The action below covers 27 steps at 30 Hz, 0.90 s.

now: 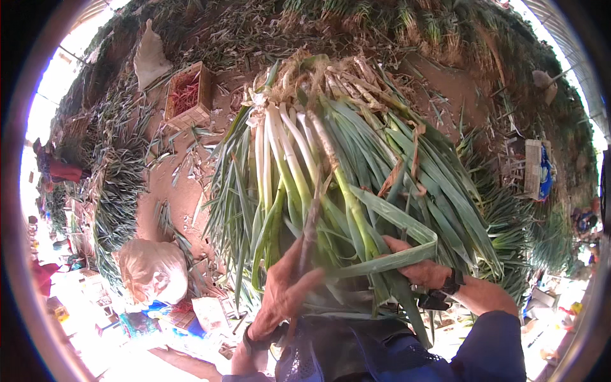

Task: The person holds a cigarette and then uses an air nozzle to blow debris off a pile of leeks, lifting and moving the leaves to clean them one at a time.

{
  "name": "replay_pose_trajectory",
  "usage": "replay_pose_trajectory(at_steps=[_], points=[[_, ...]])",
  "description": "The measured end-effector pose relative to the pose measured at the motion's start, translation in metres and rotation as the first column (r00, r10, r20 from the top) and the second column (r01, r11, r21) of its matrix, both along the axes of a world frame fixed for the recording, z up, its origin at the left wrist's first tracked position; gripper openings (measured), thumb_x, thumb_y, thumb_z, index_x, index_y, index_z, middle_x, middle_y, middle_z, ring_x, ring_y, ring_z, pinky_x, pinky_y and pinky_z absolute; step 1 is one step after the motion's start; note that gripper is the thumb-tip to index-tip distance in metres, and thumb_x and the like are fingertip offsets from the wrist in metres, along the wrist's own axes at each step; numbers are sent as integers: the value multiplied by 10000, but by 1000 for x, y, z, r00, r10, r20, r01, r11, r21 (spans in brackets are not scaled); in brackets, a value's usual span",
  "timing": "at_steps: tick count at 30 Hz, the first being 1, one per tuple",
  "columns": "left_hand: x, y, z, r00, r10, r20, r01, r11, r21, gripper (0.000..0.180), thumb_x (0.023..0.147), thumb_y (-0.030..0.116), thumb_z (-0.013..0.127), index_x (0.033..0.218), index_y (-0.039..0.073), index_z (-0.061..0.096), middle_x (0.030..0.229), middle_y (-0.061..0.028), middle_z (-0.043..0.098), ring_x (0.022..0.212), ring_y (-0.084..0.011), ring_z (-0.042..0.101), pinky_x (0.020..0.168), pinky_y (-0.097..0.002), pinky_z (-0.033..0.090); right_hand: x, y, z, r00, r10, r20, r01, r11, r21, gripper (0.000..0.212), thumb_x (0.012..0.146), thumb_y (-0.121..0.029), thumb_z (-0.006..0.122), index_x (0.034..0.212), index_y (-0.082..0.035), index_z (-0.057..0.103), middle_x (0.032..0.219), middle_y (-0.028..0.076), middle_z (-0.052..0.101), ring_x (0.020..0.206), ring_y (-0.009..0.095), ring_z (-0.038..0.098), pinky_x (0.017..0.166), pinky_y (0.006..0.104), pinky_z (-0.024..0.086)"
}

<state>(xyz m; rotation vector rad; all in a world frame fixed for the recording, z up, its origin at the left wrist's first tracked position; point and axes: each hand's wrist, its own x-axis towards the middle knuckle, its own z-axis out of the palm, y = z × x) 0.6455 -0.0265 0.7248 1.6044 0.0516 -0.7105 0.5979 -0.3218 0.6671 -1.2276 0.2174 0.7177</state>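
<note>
A big heap of long green onions [280,140] lies in front of me, white stems and roots at the far end and green leaves toward me. My left hand [286,283], partly smeared by motion, closes on a brownish withered leaf [310,229] that runs up over the stems. To its right, my right hand [423,270] is wrapped around the green leaves of one green onion [347,197]. One of those leaves [404,219] folds sharply beside this hand. A dark band circles each wrist. Some of the right fingers are hidden by the leaves.
A wooden crate [188,95] with reddish contents stands at the far left, near a pale sack [150,56]. Nearer on the left sits a full whitish bag [153,272]. At the right is a pale crate [536,169] with something blue. More green onions [121,184] line the edges.
</note>
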Motion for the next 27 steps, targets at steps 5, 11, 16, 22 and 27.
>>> replay_pose_trajectory(at_steps=[5, 11, 16, 22, 27], points=[[-34, -3, -5, 998, -56, 12, 55, 997, 59, 776, 886, 210, 748, 1544, -37, 420, 943, -39, 627, 827, -132, 556, 750, -271, 478, 2, 1, -6, 1000, 2, -9, -3, 980, -200, 419, 976, -195, 656, 1334, -7, 545, 1163, 53, 646, 1023, 105, 583, 870, 307, 508], [-48, -16, -13, 990, -140, -24, 139, 989, -44, 736, 917, 177, 736, 1552, -17, 418, 1106, -103, 705, 970, -153, 633, 854, -302, 529, 1, -6, -22, 981, 82, 173, -6, 916, -402, 367, 940, -150, 664, 1252, 22, 578, 1083, 95, 671, 970, 130, 607, 828, 323, 514], [-22, -38, -17, 989, -118, -92, 124, 990, 64, 680, 937, 208, 719, 1528, 1, 454, 1011, -85, 701, 853, -128, 626, 747, -293, 526, 3, -7, -10, 984, 40, 172, 24, 934, -357, 369, 932, -150, 681, 1261, 3, 616, 1051, 60, 659, 972, 136, 578, 882, 316, 484], [66, -70, -66, 988, -91, 129, 59, 971, 232, 520, 955, 314, 697, 1343, -22, 616, 813, -24, 608, 661, -102, 528, 589, -295, 444, 1, -18, -18, 982, 135, 131, -65, 896, -440, 476, 927, -165, 661, 1346, 40, 565, 1132, 113, 691, 1026, 157, 632, 887, 332, 517], [133, -75, -90, 990, -25, 141, -5, 977, 211, 428, 955, 363, 695, 1151, -18, 698, 796, -21, 628, 634, -106, 580, 568, -290, 468, 5, -9, -11, 985, 106, 138, -45, 920, -390, 487, 925, -171, 657, 1353, 42, 560, 1106, 111, 692, 993, 167, 640, 859, 332, 518]])
